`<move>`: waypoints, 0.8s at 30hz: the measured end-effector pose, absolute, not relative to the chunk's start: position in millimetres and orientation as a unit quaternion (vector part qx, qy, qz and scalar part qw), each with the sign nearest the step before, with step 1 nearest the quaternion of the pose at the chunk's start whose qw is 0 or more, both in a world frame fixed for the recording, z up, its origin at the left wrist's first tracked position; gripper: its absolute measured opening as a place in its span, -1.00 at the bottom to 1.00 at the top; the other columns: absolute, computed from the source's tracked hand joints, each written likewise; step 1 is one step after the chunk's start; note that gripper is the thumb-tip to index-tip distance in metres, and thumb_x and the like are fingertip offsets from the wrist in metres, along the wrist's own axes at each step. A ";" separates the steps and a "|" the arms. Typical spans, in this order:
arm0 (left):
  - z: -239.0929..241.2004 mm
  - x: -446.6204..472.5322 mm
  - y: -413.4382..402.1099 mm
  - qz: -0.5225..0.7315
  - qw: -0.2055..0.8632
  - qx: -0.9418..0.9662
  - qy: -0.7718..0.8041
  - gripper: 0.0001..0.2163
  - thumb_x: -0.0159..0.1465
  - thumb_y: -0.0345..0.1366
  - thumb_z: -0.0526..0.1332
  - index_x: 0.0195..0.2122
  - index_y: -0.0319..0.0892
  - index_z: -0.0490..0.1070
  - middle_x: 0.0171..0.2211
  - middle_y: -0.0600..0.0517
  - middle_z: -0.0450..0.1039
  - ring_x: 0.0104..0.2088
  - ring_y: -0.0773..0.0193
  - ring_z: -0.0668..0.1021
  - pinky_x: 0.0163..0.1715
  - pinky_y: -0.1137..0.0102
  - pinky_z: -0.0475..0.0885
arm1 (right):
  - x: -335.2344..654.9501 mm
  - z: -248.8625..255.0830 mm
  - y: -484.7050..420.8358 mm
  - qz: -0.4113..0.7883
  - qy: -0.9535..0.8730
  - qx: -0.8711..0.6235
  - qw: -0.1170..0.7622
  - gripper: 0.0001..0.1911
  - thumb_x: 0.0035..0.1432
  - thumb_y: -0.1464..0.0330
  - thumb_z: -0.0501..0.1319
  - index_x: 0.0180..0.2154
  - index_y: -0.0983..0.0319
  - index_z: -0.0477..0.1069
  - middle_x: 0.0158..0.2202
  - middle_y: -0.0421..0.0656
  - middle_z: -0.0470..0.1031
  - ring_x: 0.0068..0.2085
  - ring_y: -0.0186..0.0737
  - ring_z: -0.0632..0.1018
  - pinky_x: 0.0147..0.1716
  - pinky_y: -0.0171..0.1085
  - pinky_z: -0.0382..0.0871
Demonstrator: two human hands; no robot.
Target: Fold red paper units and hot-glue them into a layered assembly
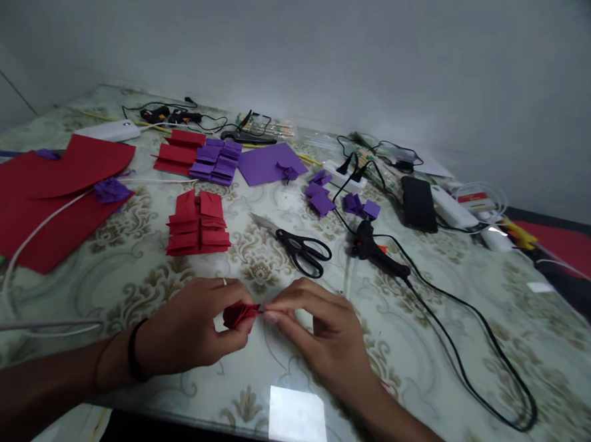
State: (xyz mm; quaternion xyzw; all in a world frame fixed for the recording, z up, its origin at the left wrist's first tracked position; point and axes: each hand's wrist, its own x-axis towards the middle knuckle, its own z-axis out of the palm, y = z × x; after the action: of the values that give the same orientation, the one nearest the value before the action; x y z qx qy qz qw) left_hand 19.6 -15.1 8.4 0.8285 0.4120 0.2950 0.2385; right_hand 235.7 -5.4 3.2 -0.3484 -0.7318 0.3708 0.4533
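Note:
A small folded red paper piece [238, 314] sits between both hands just above the glass table top near its front edge. My left hand [188, 331] is closed round the piece from the left, with a ring on one finger and a dark band at the wrist. My right hand [326, 333] pinches the piece's right tip between thumb and fingertips. A stack of folded red papers [198, 225] lies behind my left hand. Black-handled scissors [298, 246] lie behind my right hand.
Large red sheets [37, 192] and a white cable lie at the left. Folded purple papers [216, 161], a purple sheet [266, 162] and purple bits [359, 206] lie further back. A black glue gun [374, 249] with a long cord, a phone [419, 203] and a power strip [345, 177] are at the right.

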 end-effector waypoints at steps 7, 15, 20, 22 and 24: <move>-0.1 21.1 -14.6 0.289 0.182 0.849 0.403 -0.88 0.22 -0.51 0.25 -0.36 -0.15 0.37 -0.49 0.15 0.40 -0.48 0.32 0.44 -0.43 0.41 0.27 | 230.6 -2.1 -10.3 0.340 -0.761 -0.329 0.444 -0.95 0.29 0.47 0.37 -0.24 0.23 0.63 -0.39 -0.15 0.59 -0.39 -0.29 0.57 -0.41 -0.33 0.44; -2.0 21.9 -16.7 0.262 0.171 0.859 0.404 -0.86 0.22 -0.51 0.22 -0.40 -0.14 0.33 -0.50 0.15 0.38 -0.50 0.31 0.43 -0.44 0.38 0.24 | 228.7 -3.2 -11.5 0.314 -0.799 -0.341 0.384 -0.90 0.36 0.48 0.25 -0.25 0.23 0.50 -0.39 -0.20 0.42 -0.38 -0.29 0.48 -0.38 -0.32 0.38; 2.2 20.9 -17.0 0.250 0.227 0.856 0.392 -0.88 0.28 -0.46 0.22 -0.39 -0.14 0.35 -0.51 0.14 0.40 -0.51 0.33 0.42 -0.46 0.40 0.24 | 230.8 2.3 -11.0 0.359 -0.791 -0.345 0.355 -0.82 0.44 0.42 0.14 -0.30 0.19 0.38 -0.38 -0.21 0.35 -0.35 -0.25 0.43 -0.36 -0.28 0.31; 5.1 20.4 -17.2 0.250 0.250 0.852 0.386 -0.88 0.33 -0.44 0.20 -0.37 -0.15 0.37 -0.49 0.13 0.43 -0.50 0.32 0.45 -0.43 0.40 0.27 | 233.4 4.5 -10.1 0.372 -0.777 -0.354 0.363 -0.79 0.46 0.39 0.10 -0.31 0.18 0.33 -0.37 -0.20 0.33 -0.33 -0.23 0.42 -0.34 -0.26 0.30; 8.4 19.8 -17.3 0.252 0.269 0.846 0.385 -0.89 0.37 -0.42 0.18 -0.32 -0.16 0.41 -0.46 0.11 0.47 -0.47 0.31 0.48 -0.40 0.41 0.32 | 236.9 5.5 -8.1 0.376 -0.761 -0.372 0.376 -0.75 0.49 0.35 0.06 -0.32 0.18 0.31 -0.36 -0.20 0.31 -0.32 -0.22 0.41 -0.32 -0.24 0.28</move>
State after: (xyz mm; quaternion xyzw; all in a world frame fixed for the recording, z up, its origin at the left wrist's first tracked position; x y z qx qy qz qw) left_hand 19.8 -17.3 8.4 0.8461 0.3851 0.2520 0.2688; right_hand 236.9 -8.1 5.5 -0.3717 -0.7608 0.3758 0.3765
